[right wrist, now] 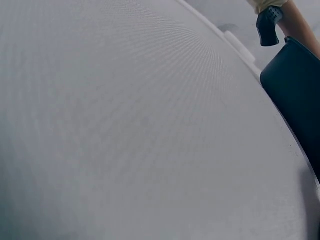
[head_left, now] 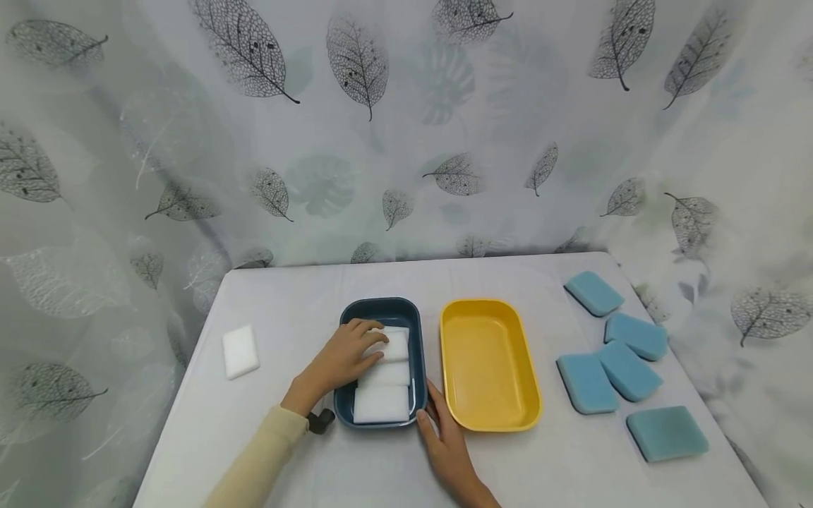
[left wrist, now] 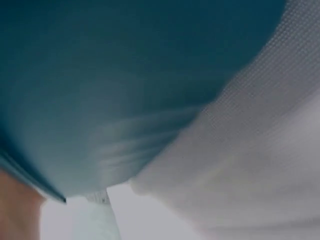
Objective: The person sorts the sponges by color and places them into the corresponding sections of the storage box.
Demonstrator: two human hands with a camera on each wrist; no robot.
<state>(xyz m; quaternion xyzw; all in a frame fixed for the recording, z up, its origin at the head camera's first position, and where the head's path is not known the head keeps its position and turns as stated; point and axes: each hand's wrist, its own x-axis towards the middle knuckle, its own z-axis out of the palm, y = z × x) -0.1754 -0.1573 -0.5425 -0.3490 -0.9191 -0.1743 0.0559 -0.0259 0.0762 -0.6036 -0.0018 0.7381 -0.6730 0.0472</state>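
My left hand [head_left: 343, 356] reaches over the left rim of a dark blue tray [head_left: 342, 406]. Its fingers and thumb pinch the farthest white sponge [head_left: 396, 345] inside. Nearer, two more white sponges lie in a column: a middle one [head_left: 389, 375] and a front one [head_left: 382, 405]. Against the tray's front right corner rests my right hand [head_left: 447, 444], fingers extended along the outer wall between the two trays. The left wrist view is mostly the blue tray's outer wall [left wrist: 110, 90]. At the right edge of the right wrist view, the blue tray [right wrist: 295, 90] appears again.
A yellow tray [head_left: 489, 367] stands just right of the blue one. One white sponge [head_left: 241, 351] lies alone at the left. Several blue sponges [head_left: 587, 383] are scattered on the right. A leaf-printed curtain [head_left: 406, 141] hangs behind the white table [head_left: 286, 296].
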